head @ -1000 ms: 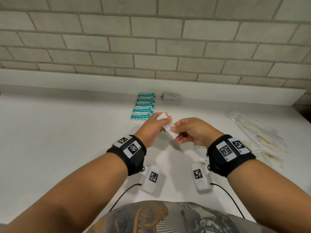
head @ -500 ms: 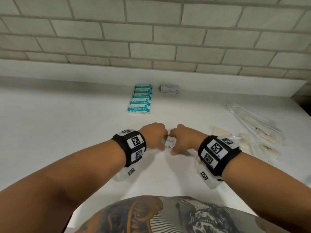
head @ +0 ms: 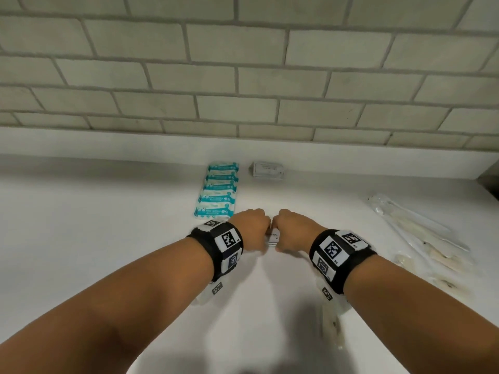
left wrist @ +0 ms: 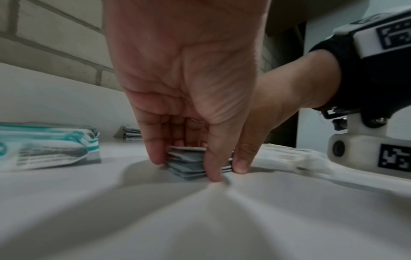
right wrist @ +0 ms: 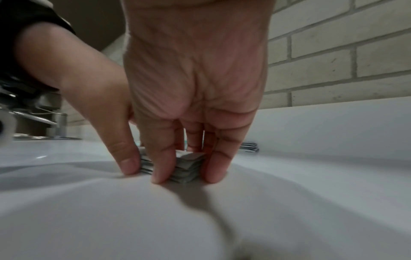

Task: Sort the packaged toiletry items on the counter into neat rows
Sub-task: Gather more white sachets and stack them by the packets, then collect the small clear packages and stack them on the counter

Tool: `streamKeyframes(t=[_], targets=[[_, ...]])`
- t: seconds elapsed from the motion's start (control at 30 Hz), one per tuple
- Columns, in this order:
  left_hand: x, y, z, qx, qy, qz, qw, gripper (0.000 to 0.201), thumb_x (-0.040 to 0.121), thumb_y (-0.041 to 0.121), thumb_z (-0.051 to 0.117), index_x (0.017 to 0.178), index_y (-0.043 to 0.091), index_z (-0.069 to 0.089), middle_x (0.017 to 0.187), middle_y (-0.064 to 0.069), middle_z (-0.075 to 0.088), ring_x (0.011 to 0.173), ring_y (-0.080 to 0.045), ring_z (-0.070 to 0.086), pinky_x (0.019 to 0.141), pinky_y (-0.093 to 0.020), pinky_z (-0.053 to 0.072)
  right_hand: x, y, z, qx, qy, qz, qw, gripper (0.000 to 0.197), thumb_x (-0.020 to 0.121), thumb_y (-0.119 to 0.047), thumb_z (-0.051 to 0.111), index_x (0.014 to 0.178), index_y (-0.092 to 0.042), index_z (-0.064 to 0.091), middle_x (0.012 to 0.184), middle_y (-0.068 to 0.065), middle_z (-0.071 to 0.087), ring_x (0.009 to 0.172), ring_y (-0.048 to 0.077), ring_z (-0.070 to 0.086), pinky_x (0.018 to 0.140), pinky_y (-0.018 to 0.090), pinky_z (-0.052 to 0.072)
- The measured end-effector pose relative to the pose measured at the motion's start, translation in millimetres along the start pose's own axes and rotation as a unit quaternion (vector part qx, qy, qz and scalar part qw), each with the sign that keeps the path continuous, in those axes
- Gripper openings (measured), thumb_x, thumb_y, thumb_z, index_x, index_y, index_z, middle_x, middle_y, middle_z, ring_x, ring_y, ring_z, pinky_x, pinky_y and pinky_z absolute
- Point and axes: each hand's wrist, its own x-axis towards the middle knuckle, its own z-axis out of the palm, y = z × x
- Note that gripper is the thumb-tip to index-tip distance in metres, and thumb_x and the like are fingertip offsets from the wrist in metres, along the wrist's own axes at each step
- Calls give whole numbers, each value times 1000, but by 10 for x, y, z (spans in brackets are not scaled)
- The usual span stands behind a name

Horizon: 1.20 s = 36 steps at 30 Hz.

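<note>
At centre frame in the head view, the left hand (head: 249, 228) and right hand (head: 293, 228) meet knuckle to knuckle on the white counter (head: 94, 238), both closed around a small stack of flat white sachets (head: 273, 237) that stands on the surface between them. The left wrist view shows the left thumb and fingers (left wrist: 155, 151) pinching the stack (left wrist: 189, 163) from either side, fingertips down on the counter; the sachet edges are fanned unevenly. The right wrist view shows the right fingers (right wrist: 162, 158) gripping the same stack (right wrist: 189, 167) likewise, with the left thumb (right wrist: 126, 158) pressed on its left side.

Above the hands, upper centre, a column of teal-and-white packets (head: 218, 191) lies in overlapping order, running toward the backsplash. To its right, against the backsplash, sits a second stack of white sachets (head: 267, 171), well apart from the held one. At right of frame, long clear wrappers (head: 410, 225) holding pale slender items lie diagonally, with smaller clear pouches (head: 437, 271) below them; their contents are too blurred to identify. One more clear pouch (head: 333, 325) lies under the right forearm. A tiled wall (head: 243, 76) fills the upper frame.
</note>
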Motion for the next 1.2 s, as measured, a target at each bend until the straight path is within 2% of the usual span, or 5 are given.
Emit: streamKeyframes(t=[0.17,0.4,0.67,0.9,1.2], targets=[[498,-192,-170,-9,11,-12,1000,25,79,26,63,101,14,66,103,-9,56,92,-28,59,70,-29,43,492,234,-192,2,10,18,1000,30,75,-18,68,102,-7,61,100,5,50,82,22,54,66,27,40],[1120,-464,-382,-6,-15,-11,1000,17,75,22,68,81,9,60,73,-3,57,70,-24,57,60,-27,40,1071,439,-448,-1,7,11,1000,51,76,-18,70,126,-14,57,118,8,60,99,27,63,79,32,52],[1294,-664,-377,15,-9,-21,1000,25,75,36,65,83,12,60,74,1,52,77,-24,60,77,-35,53,1274,467,-525,-34,-11,3,999,39,77,-25,67,114,-14,63,114,8,52,90,26,60,76,33,51],[1228,-669,-385,-5,-4,-26,1000,39,75,36,68,101,8,65,94,-4,60,86,-24,63,69,-29,51,1225,466,-529,-9,-5,9,1000,48,75,-27,71,120,-15,59,118,7,52,93,26,60,70,30,44],[959,-690,-423,-23,66,-53,996,64,72,41,71,124,11,49,121,-8,46,111,-28,48,90,-41,48,860,692,-519,130,54,68,988,68,68,-33,75,127,-21,44,122,4,49,104,24,57,87,37,51]])
